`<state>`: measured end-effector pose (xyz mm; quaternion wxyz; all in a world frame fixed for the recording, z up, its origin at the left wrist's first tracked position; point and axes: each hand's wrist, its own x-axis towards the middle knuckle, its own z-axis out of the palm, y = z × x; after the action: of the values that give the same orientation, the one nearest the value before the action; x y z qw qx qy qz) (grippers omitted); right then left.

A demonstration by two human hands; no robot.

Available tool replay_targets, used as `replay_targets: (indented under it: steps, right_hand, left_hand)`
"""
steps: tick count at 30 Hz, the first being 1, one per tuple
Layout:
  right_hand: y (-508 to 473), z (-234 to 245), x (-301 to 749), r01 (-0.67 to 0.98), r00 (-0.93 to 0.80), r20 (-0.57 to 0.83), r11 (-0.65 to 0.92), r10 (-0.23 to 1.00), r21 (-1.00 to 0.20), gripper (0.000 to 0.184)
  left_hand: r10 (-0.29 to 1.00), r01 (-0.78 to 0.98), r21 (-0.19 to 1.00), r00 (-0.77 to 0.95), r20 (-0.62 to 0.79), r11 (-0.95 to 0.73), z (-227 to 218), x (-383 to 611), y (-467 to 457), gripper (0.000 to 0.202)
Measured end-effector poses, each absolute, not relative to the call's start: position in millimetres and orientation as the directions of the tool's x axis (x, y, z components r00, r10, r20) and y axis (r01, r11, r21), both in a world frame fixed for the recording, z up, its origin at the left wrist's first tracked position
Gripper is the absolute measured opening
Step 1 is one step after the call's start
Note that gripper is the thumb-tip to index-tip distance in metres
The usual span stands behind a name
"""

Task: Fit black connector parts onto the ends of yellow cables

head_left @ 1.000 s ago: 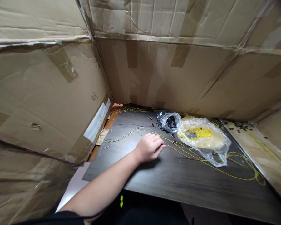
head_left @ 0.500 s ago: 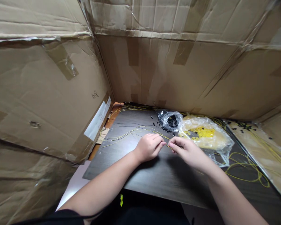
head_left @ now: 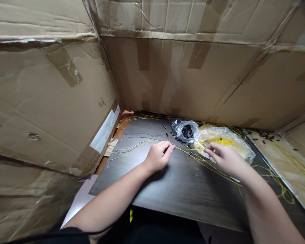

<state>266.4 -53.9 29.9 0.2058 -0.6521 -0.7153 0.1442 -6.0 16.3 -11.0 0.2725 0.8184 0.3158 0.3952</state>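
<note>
My left hand (head_left: 159, 156) is closed in a pinch on a thin yellow wire (head_left: 189, 149), above the dark tabletop (head_left: 173, 189). To the right, my right hand (head_left: 222, 155) pinches the same wire, which runs nearly straight between the two. Other yellow wires (head_left: 210, 165) pass below on the table and slope down to the right. A clear bag of small yellow parts (head_left: 213, 141) lies just behind my right fingers, partly covered by them. Left of it is a clear bag of small black parts (head_left: 187, 131), with several loose black pieces (head_left: 167, 134) around it.
Cardboard walls (head_left: 193, 84) close in the table on the left, back and right. Yellow wires (head_left: 147, 117) run along the back edge. A loop of wire (head_left: 284, 196) lies at the right. More black pieces (head_left: 266, 135) sit on a cardboard sheet (head_left: 297, 176) at the far right.
My right hand has moved right, away from my left hand, and a longer stretch of yellow wire now spans between them. My left hand has stayed almost in place.
</note>
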Motion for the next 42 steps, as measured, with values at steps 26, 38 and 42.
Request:
replay_targets:
  steps: [26, 38, 42]
  right_hand:
    - [-45.7, -11.1, 178.9, -0.309, -0.043, -0.167, -0.172, 0.985, -0.936, 0.03]
    - [-51.6, -21.2, 175.0, -0.164, -0.208, -0.129, -0.165, 0.97, -0.973, 0.022]
    - [-55.2, -19.7, 172.9, -0.131, -0.259, -0.114, -0.152, 0.959, -0.98, 0.024]
  left_hand:
    - [0.78, 0.026, 0.986, 0.615, 0.116, -0.167, -13.2, 3.2, 18.3, 0.042]
    - [0.847, -0.128, 0.99, 0.52, 0.115, -0.056, -9.5, 7.1, 11.7, 0.037]
    - [0.848, -0.162, 0.987, 0.525, 0.073, 0.016, -8.5, 5.8, 12.9, 0.041]
